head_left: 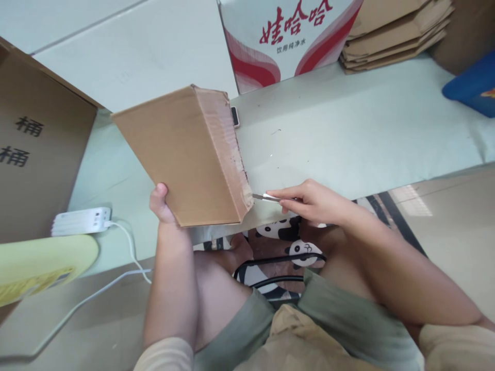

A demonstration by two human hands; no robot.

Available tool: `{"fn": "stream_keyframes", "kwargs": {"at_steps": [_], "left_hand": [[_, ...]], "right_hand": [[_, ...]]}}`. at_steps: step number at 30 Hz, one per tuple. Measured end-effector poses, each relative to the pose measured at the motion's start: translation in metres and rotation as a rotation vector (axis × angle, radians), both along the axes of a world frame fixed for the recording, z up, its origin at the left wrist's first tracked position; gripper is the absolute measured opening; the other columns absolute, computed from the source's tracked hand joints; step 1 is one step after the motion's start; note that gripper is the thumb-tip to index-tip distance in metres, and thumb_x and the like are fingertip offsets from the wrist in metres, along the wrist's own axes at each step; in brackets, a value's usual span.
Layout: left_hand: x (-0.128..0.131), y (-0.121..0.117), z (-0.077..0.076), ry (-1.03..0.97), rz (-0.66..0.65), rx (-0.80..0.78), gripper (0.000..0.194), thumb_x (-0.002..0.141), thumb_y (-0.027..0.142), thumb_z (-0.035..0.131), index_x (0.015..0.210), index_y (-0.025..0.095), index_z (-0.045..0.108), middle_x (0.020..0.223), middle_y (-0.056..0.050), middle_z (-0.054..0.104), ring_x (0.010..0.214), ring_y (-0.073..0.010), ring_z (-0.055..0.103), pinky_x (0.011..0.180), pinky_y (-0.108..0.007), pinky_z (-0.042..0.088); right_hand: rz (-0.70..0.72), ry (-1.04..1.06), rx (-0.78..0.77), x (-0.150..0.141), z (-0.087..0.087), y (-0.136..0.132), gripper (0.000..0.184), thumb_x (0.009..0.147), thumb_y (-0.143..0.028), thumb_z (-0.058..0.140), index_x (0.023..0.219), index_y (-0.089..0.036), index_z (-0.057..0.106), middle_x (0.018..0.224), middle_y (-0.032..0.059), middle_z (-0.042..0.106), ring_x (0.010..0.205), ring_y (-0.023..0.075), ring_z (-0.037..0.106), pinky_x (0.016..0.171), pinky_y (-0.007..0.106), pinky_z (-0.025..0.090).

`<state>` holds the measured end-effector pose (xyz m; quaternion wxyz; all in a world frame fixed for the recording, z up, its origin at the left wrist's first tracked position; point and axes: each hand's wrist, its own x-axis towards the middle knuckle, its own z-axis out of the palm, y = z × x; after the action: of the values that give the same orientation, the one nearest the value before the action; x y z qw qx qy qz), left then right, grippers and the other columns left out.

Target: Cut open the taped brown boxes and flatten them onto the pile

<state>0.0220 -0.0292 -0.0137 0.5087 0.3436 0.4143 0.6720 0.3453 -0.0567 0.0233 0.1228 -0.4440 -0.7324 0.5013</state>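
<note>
My left hand grips a brown cardboard box by its lower left edge, thumb on the face towards me and the other fingers hidden behind. The box is held tilted over the bench, and a strip of clear tape covers its right side, ragged along the far edge. In my right hand is a utility knife, pinched between thumb and fingers and pointing left. Its blade tip is at the box's lower right corner, touching or almost touching the taped edge.
The bench has a pale green cover. Behind stand a white and red carton and stacked flat cardboard. A large carton, a white power bank with a cable and a yellow container are left. A blue object sits right.
</note>
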Motion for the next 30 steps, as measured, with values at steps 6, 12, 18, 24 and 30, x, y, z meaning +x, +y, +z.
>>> {"fn": "stream_keyframes", "kwargs": {"at_steps": [6,12,18,24,30], "left_hand": [[0.003,0.000,0.001,0.023,0.034,0.009,0.059,0.064,0.054,0.081,0.114,0.022,0.078,0.101,-0.006,0.081,0.123,-0.0340,0.069,0.113,-0.044,0.053],[0.003,-0.001,-0.001,0.020,0.012,0.015,0.053,0.066,0.051,0.079,0.112,0.024,0.078,0.104,-0.004,0.082,0.123,-0.0332,0.070,0.114,-0.046,0.053],[0.001,-0.001,-0.002,-0.010,-0.018,-0.009,0.057,0.065,0.052,0.081,0.115,0.024,0.077,0.105,-0.005,0.082,0.120,-0.0325,0.071,0.110,-0.044,0.055],[0.004,-0.003,-0.001,0.000,-0.016,-0.020,0.053,0.067,0.051,0.078,0.113,0.026,0.078,0.107,-0.004,0.081,0.125,-0.0332,0.069,0.111,-0.045,0.055],[0.003,-0.001,-0.003,-0.023,-0.015,0.022,0.050,0.070,0.051,0.077,0.113,0.025,0.078,0.105,-0.003,0.082,0.118,-0.0305,0.072,0.110,-0.043,0.055]], "right_hand": [[0.006,-0.009,0.011,0.002,-0.005,-0.001,0.052,0.097,-0.025,0.048,0.144,-0.024,0.069,0.075,-0.0003,0.072,0.050,0.0085,0.044,0.056,0.022,0.039],[0.047,-0.033,0.067,-0.007,-0.010,0.000,0.049,0.098,-0.025,0.049,0.143,-0.024,0.070,0.068,-0.0015,0.067,0.054,0.0102,0.043,0.061,0.023,0.036],[0.076,-0.044,0.079,-0.016,-0.010,-0.001,0.051,0.097,-0.022,0.048,0.143,-0.023,0.070,0.067,-0.0016,0.067,0.055,0.0095,0.043,0.064,0.023,0.037],[0.105,-0.049,0.106,-0.019,-0.011,-0.003,0.052,0.097,-0.020,0.048,0.145,-0.024,0.068,0.069,-0.0005,0.069,0.055,0.0104,0.045,0.066,0.023,0.038],[0.135,-0.066,0.114,-0.024,-0.013,-0.004,0.053,0.098,-0.021,0.046,0.148,-0.024,0.066,0.071,0.0005,0.072,0.054,0.0112,0.046,0.065,0.024,0.038]]}}
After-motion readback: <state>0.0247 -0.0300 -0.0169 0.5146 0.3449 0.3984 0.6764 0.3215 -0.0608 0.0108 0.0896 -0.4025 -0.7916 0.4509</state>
